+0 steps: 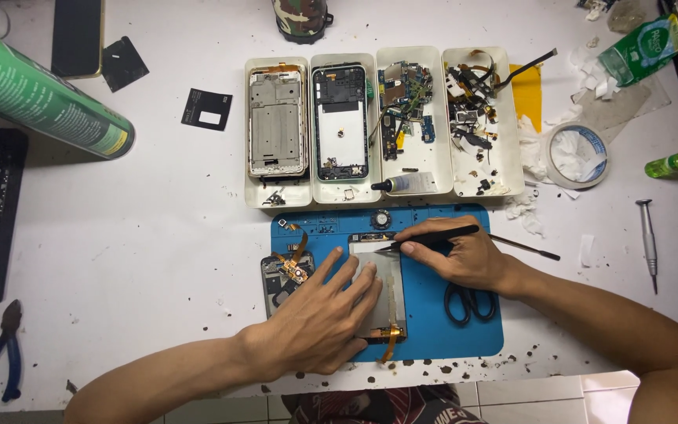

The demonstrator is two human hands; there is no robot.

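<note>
a: the left hand [319, 318] lies flat, fingers spread, pressing down on the grey phone panel [386, 294]. the right hand [464, 255] is pinched shut on black tweezers [433, 235], tip at the panel's top edge.

b: where is the panel?

a: on the blue mat [433, 322], by the near edge of the tabletop, in the middle.

b: is the phone far apart already?

a: looks like it. the panel is bare, an orange ribbon [390, 341] hangs from its near end, and a small board [284, 275] sits just left of it. i think the picking at the top is only part done.

b: what else is there?

a: four white trays [386, 192] of phone frames and bits along the mat's far edge. black scissors [468, 302] under the right wrist. a thin metal tool [527, 249] behind that hand. a green can [41, 94] at the far left, blue pliers [1, 353] in the near left corner, a screwdriver [649, 235] to the right.

b: anything in the way?

a: the scissors are close to the wrist. dark crumbs dot the near edge.
</note>
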